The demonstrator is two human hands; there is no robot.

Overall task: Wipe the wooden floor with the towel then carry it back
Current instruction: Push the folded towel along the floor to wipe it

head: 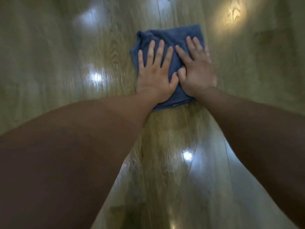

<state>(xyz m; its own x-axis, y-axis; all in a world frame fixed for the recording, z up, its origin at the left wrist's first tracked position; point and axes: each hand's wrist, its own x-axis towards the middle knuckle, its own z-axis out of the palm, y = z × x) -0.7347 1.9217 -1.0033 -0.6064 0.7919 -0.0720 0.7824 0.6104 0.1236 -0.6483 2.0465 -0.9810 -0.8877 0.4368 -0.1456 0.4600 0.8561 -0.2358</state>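
Note:
A folded blue towel [171,36] lies flat on the glossy wooden floor [105,52] ahead of me. My left hand [154,71] presses on its left half with fingers straight and spread. Beside it, my right hand [196,70] presses on the right half, palm down, fingers straight. The two thumbs meet at the towel's middle. Both forearms reach forward from the bottom of the view. The floor around the towel is blurred.
Wooden planks run away from me, with bright lamp reflections at the left, upper right and between my arms. A plank seam [159,12] runs beyond the towel. No other objects are in view.

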